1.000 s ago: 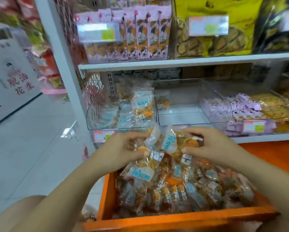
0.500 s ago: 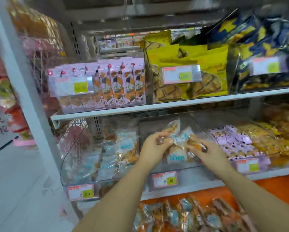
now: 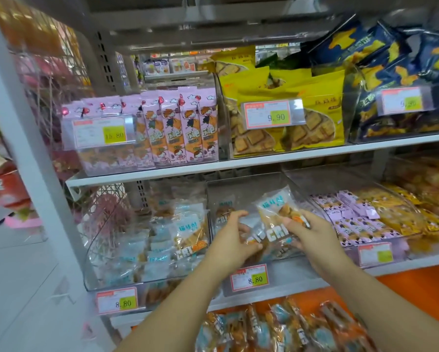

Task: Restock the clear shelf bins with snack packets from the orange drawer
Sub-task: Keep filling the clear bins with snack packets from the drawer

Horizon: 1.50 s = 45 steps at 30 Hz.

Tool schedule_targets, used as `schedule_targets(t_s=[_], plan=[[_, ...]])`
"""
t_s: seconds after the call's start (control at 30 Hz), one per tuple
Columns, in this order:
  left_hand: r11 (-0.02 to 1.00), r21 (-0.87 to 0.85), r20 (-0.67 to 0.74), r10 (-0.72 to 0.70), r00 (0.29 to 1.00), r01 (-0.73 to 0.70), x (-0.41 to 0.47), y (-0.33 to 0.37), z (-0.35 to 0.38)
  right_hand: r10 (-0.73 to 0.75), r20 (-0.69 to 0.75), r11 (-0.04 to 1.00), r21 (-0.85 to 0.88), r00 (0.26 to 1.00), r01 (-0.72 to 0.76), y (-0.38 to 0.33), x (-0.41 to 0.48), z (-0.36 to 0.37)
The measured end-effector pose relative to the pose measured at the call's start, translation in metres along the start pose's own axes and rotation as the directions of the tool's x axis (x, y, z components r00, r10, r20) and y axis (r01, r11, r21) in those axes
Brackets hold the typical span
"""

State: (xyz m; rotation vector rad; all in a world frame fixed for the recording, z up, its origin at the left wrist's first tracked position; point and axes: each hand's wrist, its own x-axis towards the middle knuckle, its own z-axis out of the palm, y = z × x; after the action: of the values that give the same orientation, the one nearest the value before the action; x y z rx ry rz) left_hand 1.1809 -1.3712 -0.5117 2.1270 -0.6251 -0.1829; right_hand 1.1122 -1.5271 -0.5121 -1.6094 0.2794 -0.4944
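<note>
Shelf bin (image 3: 289, 273): nearly empty.
Hands: your left hand (image 3: 228, 240) and right hand (image 3: 315, 237) both grip snack packets (image 3: 277, 212).
Risk: if you release early, they spill past the rim.

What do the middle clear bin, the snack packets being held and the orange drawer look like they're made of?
Middle clear bin: rigid transparent plastic, likely acrylic; glossy, contents show through.
Snack packets: thin clear plastic film, printed; it wrinkles and glints.
Orange drawer: smooth opaque orange surface; painted metal or plastic, cannot tell.
</note>
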Motion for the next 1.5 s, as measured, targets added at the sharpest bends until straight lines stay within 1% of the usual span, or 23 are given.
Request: schedule_targets(t_s=[0.07,0.13,0.2,0.23,0.3,0.33,0.4,0.47,0.53,0.57,0.67,0.7,0.73,0.8,0.9,0.97,1.03,1.07,1.1,1.17,1.27,1.4,1.5], plan=[[0.995,0.086,-0.033,0.055,0.998,-0.052,-0.003,0.001,-0.007,-0.013,0.032,1.000,0.017,0.999,0.013,-0.008,-0.004,0.010],[0.966,0.246,-0.030,0.093,0.995,-0.083,-0.008,0.001,-0.015,-0.030,0.059,1.000,0.010,0.998,0.029,-0.013,-0.009,0.021],[0.940,0.324,-0.047,0.126,0.991,-0.104,-0.014,-0.004,-0.019,-0.023,0.027,0.999,0.031,0.999,0.022,-0.016,-0.013,0.027],[0.938,0.328,-0.096,0.150,0.984,-0.111,-0.018,-0.004,-0.020,0.003,-0.003,0.997,0.074,1.000,-0.003,-0.016,-0.015,0.028],[0.952,0.284,-0.266,0.194,0.944,-0.116,-0.026,-0.003,-0.026,0.092,-0.033,0.966,0.245,0.995,-0.081,-0.018,-0.019,0.028],[0.969,0.217,-0.351,0.188,0.917,-0.115,-0.028,-0.002,-0.030,0.137,-0.026,0.936,0.331,0.990,-0.121,-0.019,-0.021,0.028],[0.996,0.001,-0.443,0.085,0.893,-0.095,-0.029,-0.005,-0.034,0.198,0.008,0.878,0.443,0.980,-0.181,-0.022,-0.027,0.029],[0.949,-0.308,-0.401,-0.072,0.913,-0.061,-0.032,-0.006,-0.034,0.217,0.055,0.846,0.488,0.975,-0.216,-0.025,-0.035,0.036],[0.779,-0.626,-0.274,-0.192,0.942,-0.024,-0.038,-0.002,-0.030,0.202,0.104,0.856,0.465,0.974,-0.227,-0.028,-0.043,0.044],[0.679,-0.734,-0.214,-0.223,0.951,-0.006,-0.043,0.002,-0.027,0.193,0.127,0.866,0.444,0.973,-0.230,-0.029,-0.046,0.048],[0.425,-0.905,-0.115,-0.283,0.952,0.017,-0.055,0.010,-0.027,0.198,0.216,0.846,0.454,0.956,-0.278,-0.036,-0.052,0.055],[0.361,-0.932,-0.089,-0.290,0.953,0.022,-0.057,0.010,-0.027,0.202,0.247,0.829,0.472,0.948,-0.299,-0.038,-0.052,0.057],[0.335,-0.942,-0.070,-0.276,0.959,0.027,-0.061,0.010,-0.028,0.197,0.268,0.817,0.487,0.943,-0.309,-0.041,-0.053,0.059],[0.373,-0.927,-0.051,-0.220,0.974,0.036,-0.068,0.006,-0.032,0.153,0.254,0.836,0.482,0.955,-0.262,-0.045,-0.054,0.063],[0.585,-0.804,0.030,-0.141,0.990,0.107,-0.075,-0.007,-0.047,0.084,0.184,0.906,0.394,0.979,-0.152,-0.048,-0.054,0.066],[0.744,-0.655,0.043,-0.140,0.989,0.133,-0.079,-0.015,-0.063,0.048,0.182,0.947,0.303,0.982,-0.102,-0.048,-0.054,0.070],[0.893,-0.439,-0.014,-0.113,0.993,0.096,-0.084,-0.017,-0.076,-0.010,0.210,0.984,0.174,0.978,-0.027,-0.045,-0.057,0.077],[0.931,-0.361,-0.068,-0.090,0.994,0.059,-0.087,-0.015,-0.081,-0.038,0.227,0.993,0.114,0.973,0.012,-0.044,-0.060,0.084],[0.950,-0.308,-0.121,-0.089,0.989,0.048,-0.089,-0.015,-0.085,-0.064,0.242,0.996,0.074,0.968,0.047,-0.043,-0.063,0.090],[0.955,-0.295,-0.177,-0.100,0.979,0.045,-0.092,-0.017,-0.094,-0.102,0.285,0.995,0.046,0.953,0.093,-0.042,-0.069,0.104],[0.948,-0.314,-0.145,-0.102,0.984,0.052,-0.101,-0.031,-0.108,-0.121,0.413,0.990,-0.018,0.902,0.141,-0.040,-0.075,0.125],[0.877,-0.481,-0.161,-0.097,0.982,0.008,-0.115,-0.050,-0.127,-0.150,0.535,0.978,-0.045,0.831,0.205,-0.042,-0.074,0.151],[0.852,-0.522,-0.291,-0.125,0.948,-0.048,-0.113,-0.070,-0.135,-0.146,0.630,0.953,-0.117,0.762,0.279,-0.047,-0.062,0.165]])
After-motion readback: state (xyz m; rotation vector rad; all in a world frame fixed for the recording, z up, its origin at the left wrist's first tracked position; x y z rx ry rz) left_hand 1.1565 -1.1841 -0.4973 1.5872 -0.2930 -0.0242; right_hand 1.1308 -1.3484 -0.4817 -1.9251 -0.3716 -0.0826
